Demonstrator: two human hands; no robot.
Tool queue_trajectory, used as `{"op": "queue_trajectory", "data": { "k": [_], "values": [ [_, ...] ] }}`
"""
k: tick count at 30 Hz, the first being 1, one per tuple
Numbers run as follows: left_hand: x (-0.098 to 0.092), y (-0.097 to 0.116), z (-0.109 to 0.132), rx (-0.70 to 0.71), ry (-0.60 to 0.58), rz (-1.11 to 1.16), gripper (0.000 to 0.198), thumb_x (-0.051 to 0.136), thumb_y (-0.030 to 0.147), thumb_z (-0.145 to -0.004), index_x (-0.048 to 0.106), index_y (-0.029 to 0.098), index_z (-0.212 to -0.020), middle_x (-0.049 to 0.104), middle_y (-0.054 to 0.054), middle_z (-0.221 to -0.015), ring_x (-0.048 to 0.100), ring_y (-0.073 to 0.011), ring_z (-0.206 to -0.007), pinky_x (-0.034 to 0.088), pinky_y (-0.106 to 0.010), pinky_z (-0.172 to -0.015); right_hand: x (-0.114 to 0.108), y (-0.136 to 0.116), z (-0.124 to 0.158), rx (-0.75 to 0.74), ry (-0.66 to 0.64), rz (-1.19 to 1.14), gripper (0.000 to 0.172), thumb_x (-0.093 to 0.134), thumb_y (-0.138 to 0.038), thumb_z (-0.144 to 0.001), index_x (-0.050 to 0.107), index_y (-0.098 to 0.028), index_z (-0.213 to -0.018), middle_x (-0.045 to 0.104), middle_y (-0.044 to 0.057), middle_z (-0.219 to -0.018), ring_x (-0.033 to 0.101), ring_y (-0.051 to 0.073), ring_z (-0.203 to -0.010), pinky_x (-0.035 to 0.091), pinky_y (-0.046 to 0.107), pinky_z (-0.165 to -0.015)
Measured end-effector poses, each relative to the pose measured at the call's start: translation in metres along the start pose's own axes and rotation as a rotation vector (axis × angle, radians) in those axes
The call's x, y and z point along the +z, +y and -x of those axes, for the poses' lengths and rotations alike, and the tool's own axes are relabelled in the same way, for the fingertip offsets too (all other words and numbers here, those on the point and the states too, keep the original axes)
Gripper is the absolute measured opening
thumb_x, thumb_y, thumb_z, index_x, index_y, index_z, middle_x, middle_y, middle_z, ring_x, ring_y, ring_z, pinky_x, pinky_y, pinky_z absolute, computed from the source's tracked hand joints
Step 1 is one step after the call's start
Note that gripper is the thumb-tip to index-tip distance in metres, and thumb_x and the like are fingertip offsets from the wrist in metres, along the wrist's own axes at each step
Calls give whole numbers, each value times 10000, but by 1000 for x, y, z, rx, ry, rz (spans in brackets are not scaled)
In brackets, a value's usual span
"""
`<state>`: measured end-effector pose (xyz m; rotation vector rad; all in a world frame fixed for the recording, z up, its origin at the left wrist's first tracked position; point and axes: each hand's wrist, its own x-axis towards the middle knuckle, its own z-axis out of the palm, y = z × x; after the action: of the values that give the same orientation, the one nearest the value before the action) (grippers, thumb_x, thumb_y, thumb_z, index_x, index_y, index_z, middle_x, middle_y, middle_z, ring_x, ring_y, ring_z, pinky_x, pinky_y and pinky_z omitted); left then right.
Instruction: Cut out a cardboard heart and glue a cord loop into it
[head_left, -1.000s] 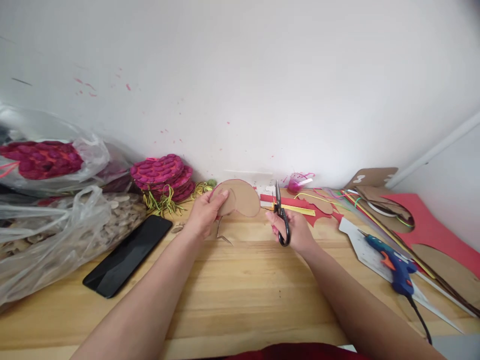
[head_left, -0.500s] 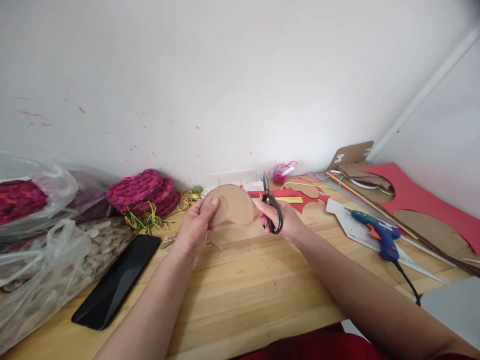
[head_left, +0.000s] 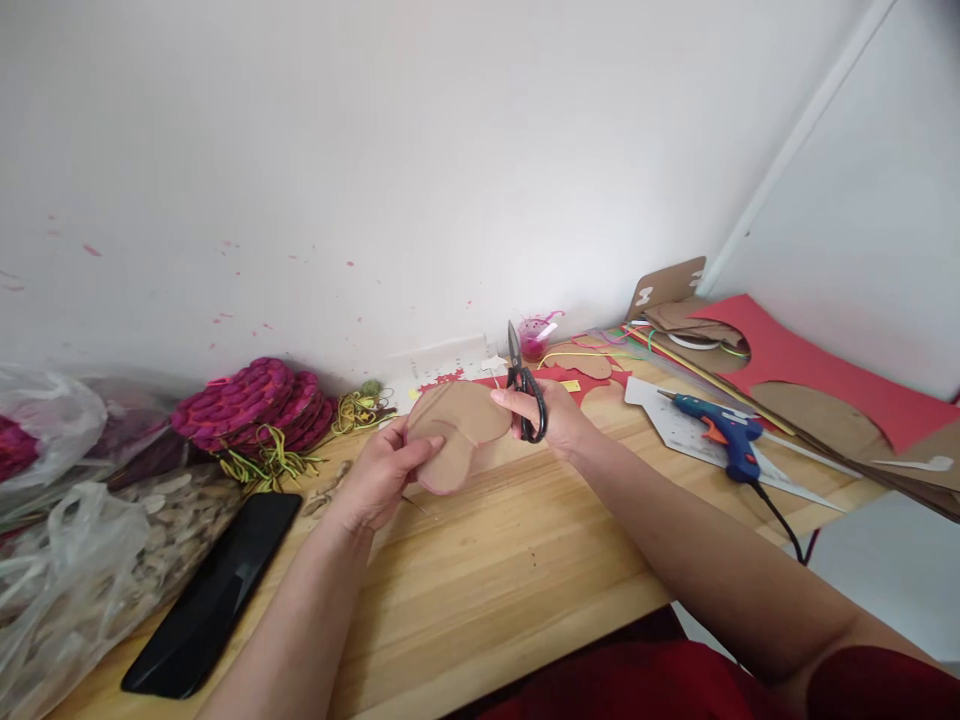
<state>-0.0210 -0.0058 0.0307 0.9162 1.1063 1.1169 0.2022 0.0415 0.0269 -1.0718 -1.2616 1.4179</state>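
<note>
My left hand point(head_left: 388, 468) pinches the left edge of a brown cardboard cutout point(head_left: 455, 437) with rounded lobes, its thumb lying on top. The cutout is held above the wooden table. In my right hand point(head_left: 551, 415) is a pair of black-handled scissors point(head_left: 514, 348), blades pointing up and away from me. The thumb of that hand reaches to the cutout's right edge and seems to touch it. Behind the hands lie red paper point(head_left: 611, 377) and another scalloped cardboard piece point(head_left: 577, 364).
At right, a blue glue gun point(head_left: 724, 430) rests on white paper, near stacked cardboard and red sheets point(head_left: 817, 370). A black phone point(head_left: 217, 590), plastic bags point(head_left: 97, 550) and purple braided rounds point(head_left: 244, 405) stand at left. A pink-stained cup point(head_left: 532, 340) is by the wall.
The cardboard cutout has been turned in my left hand, so one lobe now points down toward me. My right thumb has come to its edge. The camera view has shifted right.
</note>
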Motion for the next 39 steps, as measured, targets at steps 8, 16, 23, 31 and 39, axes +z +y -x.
{"op": "queue_trajectory", "data": {
  "k": [8, 16, 23, 31, 39],
  "values": [
    [-3, -5, -1, -20, -135, -128, 377, 853, 421, -683, 767, 177, -958, 697, -33, -798, 564, -100, -593, 416, -200, -527, -6, 0, -4, -34, 0, -11, 396, 853, -478, -626, 604, -173, -672, 525, -50, -502, 515, 103, -422, 373, 222, -389],
    [1, -2, -2, 38, -9, -56, 372, 908, 375, -597, 698, 146, -802, 659, 9, -696, 545, -82, -540, 426, -182, -494, -3, -6, 0, -32, -9, -21, 477, 735, -617, -748, 600, -165, -672, 593, -10, -575, 537, 90, -411, 378, 209, -380],
    [-2, -4, -3, 50, 64, -20, 412, 914, 387, -576, 704, 163, -851, 685, 7, -750, 597, -108, -593, 506, -220, -524, -5, -4, -2, 11, -18, -56, 478, 743, -621, -740, 623, -159, -709, 592, -16, -597, 517, 78, -434, 416, 206, -398],
    [-3, -3, -6, 87, 131, 53, 385, 921, 332, -578, 692, 160, -835, 691, 17, -758, 585, -79, -569, 472, -180, -496, -4, -8, 0, 31, -32, -62, 465, 781, -597, -712, 618, -163, -689, 579, -18, -575, 512, 82, -440, 415, 204, -395],
    [1, -5, -4, 460, 185, -3, 233, 879, 241, -657, 699, 219, -804, 730, -3, -921, 677, -170, -903, 539, -332, -887, -5, -6, 1, 47, -85, -88, 514, 717, -669, -751, 624, -165, -709, 589, -16, -561, 522, 85, -410, 397, 207, -389]
  ]
}}
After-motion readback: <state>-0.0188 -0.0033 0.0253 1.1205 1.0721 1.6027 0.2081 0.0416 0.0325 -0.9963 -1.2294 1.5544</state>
